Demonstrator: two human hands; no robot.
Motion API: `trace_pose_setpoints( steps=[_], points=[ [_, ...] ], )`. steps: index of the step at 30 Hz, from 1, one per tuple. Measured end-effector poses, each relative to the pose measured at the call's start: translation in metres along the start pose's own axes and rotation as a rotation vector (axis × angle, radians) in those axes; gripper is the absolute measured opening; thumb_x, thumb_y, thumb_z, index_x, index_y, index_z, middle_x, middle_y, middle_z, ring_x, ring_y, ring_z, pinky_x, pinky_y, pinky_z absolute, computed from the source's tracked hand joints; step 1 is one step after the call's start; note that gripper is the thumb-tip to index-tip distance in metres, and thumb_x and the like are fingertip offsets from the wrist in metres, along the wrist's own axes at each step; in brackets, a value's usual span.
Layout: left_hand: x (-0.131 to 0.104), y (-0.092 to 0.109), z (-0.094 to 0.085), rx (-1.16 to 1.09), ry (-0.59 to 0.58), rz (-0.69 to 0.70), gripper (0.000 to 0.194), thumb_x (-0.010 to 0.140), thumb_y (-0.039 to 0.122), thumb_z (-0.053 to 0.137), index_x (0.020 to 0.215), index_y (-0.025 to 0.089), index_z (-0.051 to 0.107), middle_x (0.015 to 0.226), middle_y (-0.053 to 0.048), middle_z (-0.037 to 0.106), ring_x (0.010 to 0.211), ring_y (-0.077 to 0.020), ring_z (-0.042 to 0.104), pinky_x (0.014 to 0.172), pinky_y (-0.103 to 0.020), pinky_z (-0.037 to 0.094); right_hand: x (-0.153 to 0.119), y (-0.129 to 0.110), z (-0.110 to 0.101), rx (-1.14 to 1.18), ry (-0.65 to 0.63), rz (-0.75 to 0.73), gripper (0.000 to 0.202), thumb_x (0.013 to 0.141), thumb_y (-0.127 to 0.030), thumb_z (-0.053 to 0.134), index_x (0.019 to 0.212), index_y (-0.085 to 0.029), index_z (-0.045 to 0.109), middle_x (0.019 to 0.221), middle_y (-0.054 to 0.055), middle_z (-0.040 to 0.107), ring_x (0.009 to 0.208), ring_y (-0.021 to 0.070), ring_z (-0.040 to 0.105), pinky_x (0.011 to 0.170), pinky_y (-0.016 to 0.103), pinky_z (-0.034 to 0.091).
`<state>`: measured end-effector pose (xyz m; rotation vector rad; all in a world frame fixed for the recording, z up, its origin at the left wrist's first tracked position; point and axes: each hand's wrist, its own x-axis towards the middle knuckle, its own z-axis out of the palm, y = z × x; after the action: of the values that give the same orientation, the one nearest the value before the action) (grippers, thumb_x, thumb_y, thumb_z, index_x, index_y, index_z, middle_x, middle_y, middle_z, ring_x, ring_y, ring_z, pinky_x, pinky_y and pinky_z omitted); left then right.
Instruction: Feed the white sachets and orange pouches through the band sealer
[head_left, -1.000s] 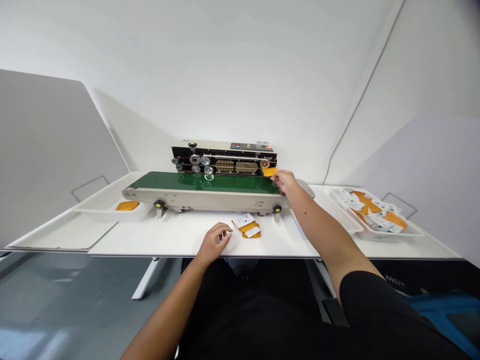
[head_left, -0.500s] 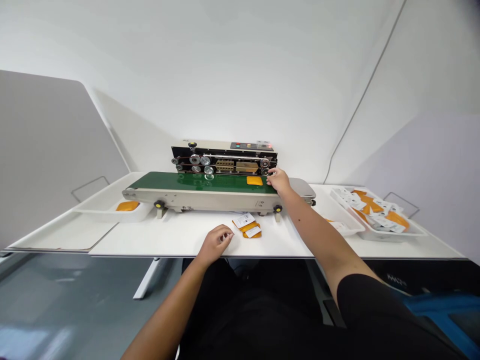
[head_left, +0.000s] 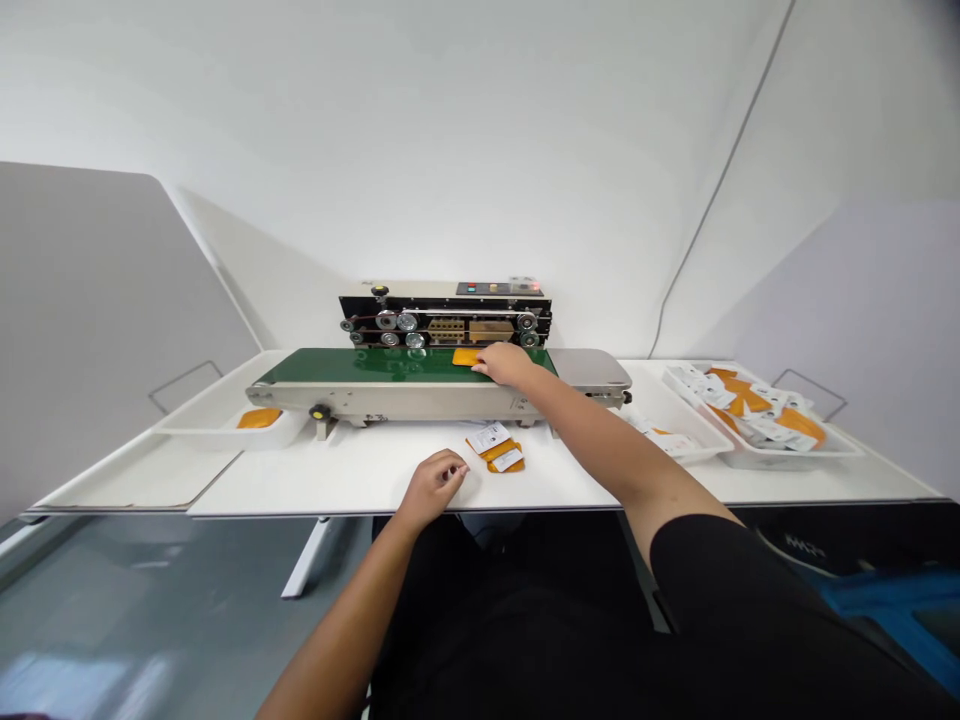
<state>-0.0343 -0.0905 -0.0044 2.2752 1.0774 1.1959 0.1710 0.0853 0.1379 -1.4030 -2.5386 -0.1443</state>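
Note:
An orange packet [head_left: 463,356] lies flat on the green belt [head_left: 337,365] of a band sealing machine [head_left: 442,318]. My right hand [head_left: 507,364] reaches over the belt, its curled fingers at the packet's right edge and covering part of it. On the white table below, my left hand [head_left: 436,484] rests with loosely curled fingers and nothing visible in them. Just right of it lie a few orange and white packets [head_left: 495,446], overlapping one another.
A white tray [head_left: 289,432] at left holds an orange packet [head_left: 259,417]. On the right stand a shallow tray [head_left: 701,455] with a few packets and a bin [head_left: 810,463] heaped with orange and white packets. The table's front edge [head_left: 562,510] runs before me.
The orange packet has moved left along the belt. My right hand has moved left too, from beside the rollers onto the packet's edge. My left hand has stayed in place.

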Motion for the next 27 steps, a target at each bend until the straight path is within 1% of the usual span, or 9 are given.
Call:
trace_pose_setpoints(
  steps=[4, 6, 8, 10, 14, 17, 20, 24, 27],
  points=[
    [0.000, 0.000, 0.000, 0.001, -0.006, -0.005, 0.023, 0.099, 0.030, 0.053, 0.085, 0.019, 0.068, 0.086, -0.006, 0.068, 0.077, -0.0180, 0.062, 0.070, -0.029, 0.048, 0.019, -0.021, -0.003, -0.022, 0.079, -0.049, 0.039, 0.095, -0.048, 0.059, 0.118, -0.018, 0.067, 0.115, 0.015, 0.071, 0.105, 0.0302, 0.061, 0.085, 0.037, 0.044],
    [-0.001, -0.001, 0.000, -0.002, -0.001, -0.003, 0.023, 0.099, 0.030, 0.054, 0.085, 0.019, 0.068, 0.086, -0.006, 0.068, 0.077, -0.0178, 0.062, 0.070, -0.029, 0.048, 0.027, -0.036, 0.000, -0.036, 0.100, -0.136, 0.038, 0.097, -0.049, 0.055, 0.119, -0.019, 0.066, 0.121, 0.014, 0.070, 0.110, 0.0303, 0.058, 0.087, 0.038, 0.043],
    [-0.001, -0.002, 0.000, -0.004, 0.004, -0.001, 0.023, 0.099, 0.030, 0.054, 0.084, 0.019, 0.068, 0.085, -0.006, 0.067, 0.076, -0.0175, 0.061, 0.069, -0.028, 0.048, 0.031, -0.052, 0.005, -0.037, 0.074, -0.219, 0.037, 0.100, -0.048, 0.050, 0.117, -0.020, 0.067, 0.124, 0.011, 0.069, 0.110, 0.0299, 0.056, 0.087, 0.038, 0.043],
    [-0.002, -0.003, 0.000, -0.008, 0.005, 0.002, 0.023, 0.099, 0.029, 0.054, 0.084, 0.018, 0.068, 0.084, -0.006, 0.067, 0.075, -0.0171, 0.060, 0.069, -0.028, 0.047, 0.030, -0.067, 0.011, -0.033, 0.061, -0.244, 0.037, 0.101, -0.047, 0.047, 0.116, -0.019, 0.067, 0.122, 0.010, 0.070, 0.107, 0.0299, 0.056, 0.086, 0.038, 0.042],
    [-0.004, -0.004, 0.000, -0.027, 0.003, 0.011, 0.023, 0.100, 0.030, 0.054, 0.085, 0.018, 0.068, 0.084, -0.005, 0.067, 0.075, -0.0168, 0.060, 0.069, -0.028, 0.047, 0.010, -0.084, 0.022, -0.027, 0.172, -0.269, 0.036, 0.100, -0.048, 0.051, 0.113, -0.018, 0.067, 0.117, 0.011, 0.071, 0.107, 0.0301, 0.053, 0.088, 0.039, 0.040],
    [-0.004, -0.005, 0.001, -0.040, -0.006, 0.008, 0.025, 0.100, 0.032, 0.053, 0.085, 0.019, 0.068, 0.084, -0.006, 0.067, 0.075, -0.0171, 0.060, 0.069, -0.028, 0.047, -0.006, -0.085, 0.028, -0.020, 0.241, -0.305, 0.036, 0.096, -0.046, 0.060, 0.120, -0.018, 0.063, 0.122, 0.011, 0.067, 0.110, 0.0293, 0.051, 0.089, 0.038, 0.038],
    [-0.004, -0.007, 0.003, -0.043, -0.002, 0.002, 0.026, 0.100, 0.033, 0.053, 0.085, 0.019, 0.068, 0.084, -0.006, 0.067, 0.075, -0.0174, 0.060, 0.069, -0.029, 0.046, -0.013, -0.082, 0.032, -0.018, 0.250, -0.302, 0.036, 0.095, -0.037, 0.064, 0.126, -0.018, 0.059, 0.121, 0.011, 0.065, 0.108, 0.0271, 0.052, 0.088, 0.036, 0.037],
    [-0.004, -0.008, 0.004, -0.032, 0.018, 0.000, 0.026, 0.100, 0.033, 0.052, 0.085, 0.019, 0.069, 0.085, -0.006, 0.068, 0.076, -0.0177, 0.061, 0.068, -0.029, 0.046, -0.020, -0.074, 0.029, -0.058, 0.205, -0.338, 0.022, 0.099, -0.021, 0.053, 0.116, -0.017, 0.066, 0.106, 0.011, 0.063, 0.095, 0.0247, 0.053, 0.083, 0.035, 0.037],
    [-0.004, -0.008, 0.003, -0.026, 0.021, 0.005, 0.025, 0.099, 0.032, 0.053, 0.085, 0.019, 0.069, 0.085, -0.006, 0.068, 0.075, -0.0176, 0.061, 0.068, -0.028, 0.047, -0.031, -0.062, 0.020, 0.005, 0.258, -0.367, 0.027, 0.101, -0.016, 0.045, 0.107, -0.017, 0.071, 0.097, 0.012, 0.063, 0.094, 0.0254, 0.053, 0.087, 0.037, 0.039]
  ],
)
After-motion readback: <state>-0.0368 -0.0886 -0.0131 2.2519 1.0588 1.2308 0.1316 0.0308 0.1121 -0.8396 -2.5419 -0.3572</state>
